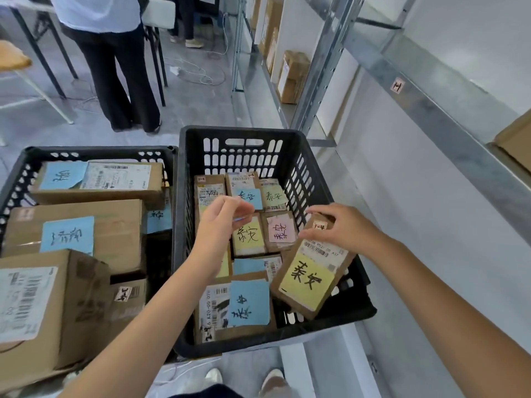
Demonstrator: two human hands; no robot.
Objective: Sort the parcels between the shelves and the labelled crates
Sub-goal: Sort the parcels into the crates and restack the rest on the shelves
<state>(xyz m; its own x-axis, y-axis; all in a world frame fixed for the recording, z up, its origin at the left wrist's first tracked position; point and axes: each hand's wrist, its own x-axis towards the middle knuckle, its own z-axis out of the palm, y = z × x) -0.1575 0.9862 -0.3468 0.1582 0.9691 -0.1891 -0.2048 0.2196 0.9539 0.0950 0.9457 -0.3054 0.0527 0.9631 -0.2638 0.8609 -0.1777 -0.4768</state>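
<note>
A black slotted crate point(244, 136) in front of me holds several small cardboard parcels with blue, yellow and pink handwritten notes. My right hand point(344, 228) grips the top end of a brown parcel with a yellow note point(310, 277), which leans tilted against the crate's right wall. My left hand point(221, 222) hovers over the crate's middle with fingers pinched together; whether it holds a small bit is unclear. A second black crate point(94, 152) on the left carries larger boxes with blue notes point(69, 234).
Metal shelving point(431, 110) runs along the right, with cardboard boxes point(293, 76) on a far shelf and another box point(517, 139) at the right edge. A person in dark trousers point(120, 76) stands beyond the left crate, near table legs. Cables lie on the grey floor.
</note>
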